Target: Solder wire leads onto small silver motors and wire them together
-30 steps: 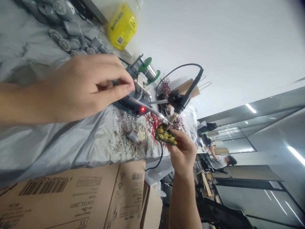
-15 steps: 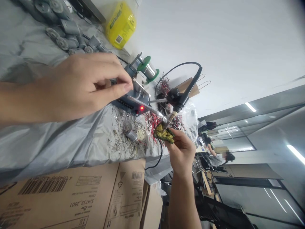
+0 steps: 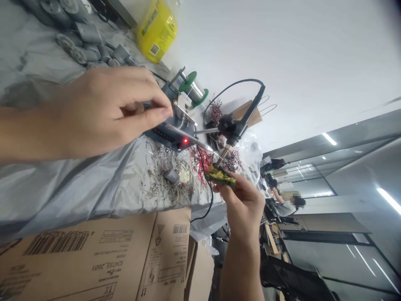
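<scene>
My right hand [image 3: 246, 205] pinches a worn yellow sponge [image 3: 222, 176] with dark green, blackened edges. The sponge meets the tip of a soldering iron [image 3: 241, 125], which a stand clamps at a slant. My left hand [image 3: 125, 110] is closed, thumb against forefinger, in front of a dark blue soldering machine [image 3: 167, 138] with a red light. What those fingertips hold, if anything, is hidden. A thin clear tube [image 3: 191, 137] runs from beside them toward the iron's tip. Behind the fingertips sits a spool of solder wire [image 3: 196, 90] with green flanges.
Small grey motors [image 3: 84, 42] pile up beyond my left hand, and one lone motor [image 3: 172, 176] lies among scattered metal bits. Red and black wires [image 3: 202, 165] lie below the iron. A yellow bottle [image 3: 157, 31] stands by the wall. Cardboard boxes [image 3: 119, 255] fill the lower side.
My right hand has shifted slightly right, and the sponge has turned flatter against the iron's tip. My left hand stays almost where it was.
</scene>
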`<state>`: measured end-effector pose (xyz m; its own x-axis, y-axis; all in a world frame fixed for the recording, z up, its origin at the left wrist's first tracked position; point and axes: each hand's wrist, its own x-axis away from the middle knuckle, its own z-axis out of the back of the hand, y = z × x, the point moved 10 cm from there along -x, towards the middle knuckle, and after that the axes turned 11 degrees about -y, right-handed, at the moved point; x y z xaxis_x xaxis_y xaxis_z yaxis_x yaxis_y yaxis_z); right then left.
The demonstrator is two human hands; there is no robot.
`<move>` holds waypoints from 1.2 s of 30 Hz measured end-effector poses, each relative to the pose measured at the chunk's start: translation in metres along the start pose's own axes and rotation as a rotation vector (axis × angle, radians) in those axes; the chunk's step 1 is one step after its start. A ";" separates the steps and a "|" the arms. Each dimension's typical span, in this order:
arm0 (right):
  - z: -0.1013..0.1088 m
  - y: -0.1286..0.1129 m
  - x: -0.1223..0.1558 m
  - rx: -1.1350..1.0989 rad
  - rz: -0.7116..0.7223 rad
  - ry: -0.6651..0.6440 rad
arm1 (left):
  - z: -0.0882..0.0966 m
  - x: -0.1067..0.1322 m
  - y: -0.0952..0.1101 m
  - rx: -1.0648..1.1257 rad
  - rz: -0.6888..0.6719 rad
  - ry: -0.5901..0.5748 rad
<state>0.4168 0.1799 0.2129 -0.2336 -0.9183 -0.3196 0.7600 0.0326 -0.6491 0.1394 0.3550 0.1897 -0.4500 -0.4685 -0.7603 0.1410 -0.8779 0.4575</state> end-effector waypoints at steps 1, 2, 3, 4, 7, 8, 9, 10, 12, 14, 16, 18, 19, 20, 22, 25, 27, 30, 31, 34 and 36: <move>0.002 -0.001 0.002 0.017 -0.014 -0.007 | 0.001 0.000 0.000 0.003 -0.001 0.000; 0.006 -0.004 0.004 0.048 -0.026 -0.009 | 0.001 0.000 0.000 0.005 0.001 0.001; 0.010 -0.009 0.006 0.091 -0.029 -0.003 | 0.001 0.000 -0.001 0.008 -0.001 -0.002; 0.013 -0.014 0.008 0.143 -0.027 0.007 | 0.000 0.000 -0.001 0.010 -0.002 -0.006; 0.017 -0.036 0.010 0.289 0.012 0.029 | -0.001 0.000 -0.003 -0.001 0.008 -0.009; 0.015 -0.043 0.010 0.323 0.031 0.033 | -0.002 0.000 -0.003 -0.010 0.009 -0.006; 0.013 -0.048 0.010 0.347 0.048 0.037 | -0.002 0.000 -0.004 -0.019 0.010 -0.005; 0.010 -0.053 0.010 0.363 0.061 0.044 | -0.002 0.000 -0.004 -0.027 0.011 -0.003; 0.007 -0.059 0.012 0.385 0.087 0.068 | -0.002 0.000 -0.004 -0.031 0.005 -0.007; 0.005 -0.063 0.014 0.411 0.127 0.093 | -0.002 0.000 -0.004 -0.026 -0.002 -0.013; 0.006 -0.072 0.017 0.433 0.222 0.135 | -0.002 0.000 -0.002 -0.023 -0.014 -0.014; 0.005 -0.085 0.020 0.466 0.356 0.164 | -0.002 0.000 -0.002 -0.028 -0.014 -0.015; 0.002 -0.091 0.020 0.493 0.428 0.153 | -0.002 0.000 -0.002 -0.032 -0.011 -0.015; -0.004 -0.098 0.021 0.529 0.495 0.121 | -0.002 0.000 -0.002 -0.033 -0.009 -0.021; -0.016 -0.108 0.019 0.620 0.594 0.018 | -0.003 -0.001 -0.001 -0.033 -0.013 -0.027; -0.023 -0.116 0.015 0.732 0.636 -0.089 | -0.004 -0.002 -0.001 -0.031 -0.021 -0.028; -0.015 -0.122 0.011 0.779 0.624 -0.054 | -0.004 -0.002 -0.001 -0.024 -0.020 -0.027; -0.002 -0.133 0.008 0.785 0.656 0.011 | -0.006 -0.002 0.000 -0.015 -0.021 -0.036; -0.004 -0.135 0.007 0.781 0.678 -0.023 | -0.006 -0.002 0.000 -0.015 -0.018 -0.040; -0.020 -0.135 0.000 0.797 0.701 -0.219 | -0.006 -0.001 0.000 -0.012 -0.002 -0.046; -0.022 -0.135 -0.005 0.836 0.674 -0.245 | -0.006 -0.001 0.001 -0.014 -0.003 -0.049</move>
<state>0.3015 0.1886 0.2870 0.4397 -0.8690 -0.2270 0.8788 0.3641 0.3083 0.1455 0.3543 0.1880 -0.4929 -0.4607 -0.7381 0.1517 -0.8808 0.4484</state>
